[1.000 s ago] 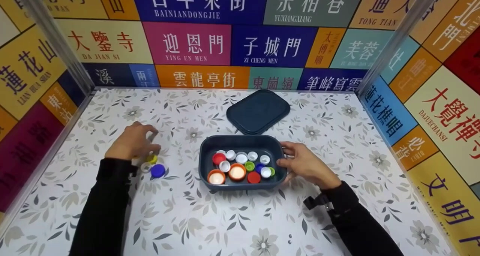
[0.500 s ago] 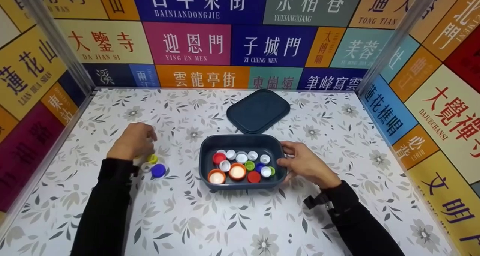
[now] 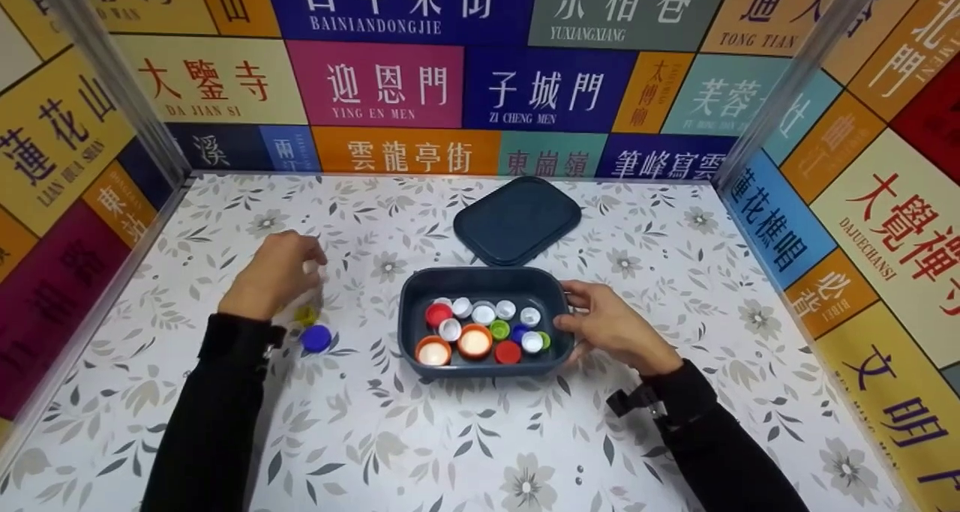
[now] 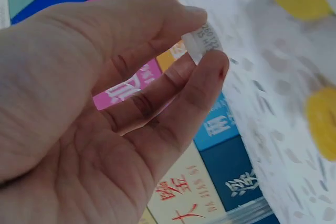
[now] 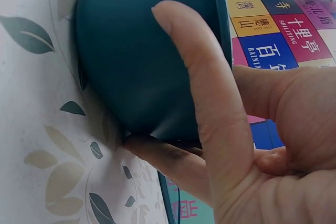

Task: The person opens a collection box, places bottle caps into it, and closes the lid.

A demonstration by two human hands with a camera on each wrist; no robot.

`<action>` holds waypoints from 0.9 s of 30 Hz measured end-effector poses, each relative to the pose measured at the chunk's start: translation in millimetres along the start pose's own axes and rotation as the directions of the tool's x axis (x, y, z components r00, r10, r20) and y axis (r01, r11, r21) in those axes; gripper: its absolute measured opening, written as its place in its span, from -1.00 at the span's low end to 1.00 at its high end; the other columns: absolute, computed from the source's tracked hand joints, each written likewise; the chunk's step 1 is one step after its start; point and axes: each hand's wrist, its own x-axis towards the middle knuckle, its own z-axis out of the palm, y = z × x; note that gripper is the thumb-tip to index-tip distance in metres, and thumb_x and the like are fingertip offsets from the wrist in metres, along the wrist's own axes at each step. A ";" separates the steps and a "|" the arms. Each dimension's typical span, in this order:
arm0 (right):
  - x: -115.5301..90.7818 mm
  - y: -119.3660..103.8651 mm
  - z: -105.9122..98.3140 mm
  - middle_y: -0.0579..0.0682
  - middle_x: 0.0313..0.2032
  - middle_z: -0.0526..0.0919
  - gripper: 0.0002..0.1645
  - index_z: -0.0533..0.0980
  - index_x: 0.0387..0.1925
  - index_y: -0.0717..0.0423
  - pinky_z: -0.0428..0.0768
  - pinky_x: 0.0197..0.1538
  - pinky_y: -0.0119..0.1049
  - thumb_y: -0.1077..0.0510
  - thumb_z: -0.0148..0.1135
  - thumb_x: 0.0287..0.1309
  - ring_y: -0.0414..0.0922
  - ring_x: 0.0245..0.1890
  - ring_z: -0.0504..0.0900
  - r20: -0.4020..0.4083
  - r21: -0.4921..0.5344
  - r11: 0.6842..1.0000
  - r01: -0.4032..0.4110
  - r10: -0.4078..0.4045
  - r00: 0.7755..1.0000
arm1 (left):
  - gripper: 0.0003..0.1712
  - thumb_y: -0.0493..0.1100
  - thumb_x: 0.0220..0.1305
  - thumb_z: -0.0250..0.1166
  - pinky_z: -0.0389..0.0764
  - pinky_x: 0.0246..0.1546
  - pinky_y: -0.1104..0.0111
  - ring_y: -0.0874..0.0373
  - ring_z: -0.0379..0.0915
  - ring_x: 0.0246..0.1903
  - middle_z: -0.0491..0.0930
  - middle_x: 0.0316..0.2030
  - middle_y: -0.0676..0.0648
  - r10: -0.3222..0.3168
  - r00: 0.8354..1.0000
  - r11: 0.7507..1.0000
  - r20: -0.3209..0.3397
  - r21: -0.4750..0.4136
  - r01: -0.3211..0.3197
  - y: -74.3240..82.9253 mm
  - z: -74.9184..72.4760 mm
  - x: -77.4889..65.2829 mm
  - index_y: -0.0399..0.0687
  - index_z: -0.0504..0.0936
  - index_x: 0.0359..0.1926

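Note:
My left hand (image 3: 277,272) pinches a small whitish bottle cap (image 4: 202,43) with print on its side, between thumb and fingertips, as the left wrist view shows. Just below that hand on the tabletop lie a yellow cap (image 3: 306,316) and a blue cap (image 3: 316,338). The left wrist view has two yellow caps (image 4: 323,121) at its right side. My right hand (image 3: 611,328) grips the right end of a dark blue box (image 3: 484,373), thumb along its wall (image 5: 136,51). Inside the box are several bottle caps, among them a red cap (image 3: 508,352) and an orange-rimmed cap (image 3: 475,341).
A dark blue lid (image 3: 517,221) lies flat behind the box. The tabletop (image 3: 420,437) has a leaf and flower pattern. Colourful sign-covered walls (image 3: 375,85) close it off at the back and both sides.
My left hand has shifted slightly right and away from me, its fingers brought together. The pale cap beside the blue one no longer shows in the head view. Right hand and box stay put.

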 end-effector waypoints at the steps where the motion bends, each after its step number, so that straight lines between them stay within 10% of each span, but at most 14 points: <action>1: 0.1 0.2 0.6 0.48 0.54 0.58 -0.06 0.21 0.82 0.26 0.94 -0.32 -0.01 0.45 0.28 0.54 0.18 -0.01 0.91 0.000 0.000 1.000 -0.001 0.001 1.000 | -0.68 -0.41 0.34 0.42 0.70 0.34 -0.29 -0.40 0.71 0.16 0.79 0.08 -0.46 0.018 1.000 1.000 -0.015 0.006 -0.018 4.1 0.0 -0.9 -0.34 0.86 0.10; 12: 0.1 0.0 -0.2 0.50 0.55 0.57 -0.03 0.19 0.83 0.25 0.93 -0.35 -0.05 0.46 0.29 0.52 0.16 -0.09 0.92 -0.012 -0.001 1.000 -0.013 0.013 1.000 | -0.72 -0.46 0.24 0.51 0.84 0.05 -0.15 -0.31 0.75 -0.10 0.76 -0.14 -0.34 0.306 0.932 0.952 -0.192 0.058 -0.301 61.1 11.1 -7.6 -0.28 0.87 -0.03; 27: 0.8 2.1 -0.6 0.49 0.55 0.57 -0.06 0.21 0.82 0.29 0.94 -0.32 -0.02 0.44 0.28 0.53 0.18 -0.03 0.92 0.001 0.005 1.000 0.005 -0.005 1.000 | -0.74 -0.40 0.29 0.62 0.91 0.07 -0.01 -0.17 0.79 -0.03 0.78 -0.05 -0.23 0.494 0.866 0.869 -0.074 0.028 -0.494 123.5 38.9 -21.6 -0.17 0.88 -0.02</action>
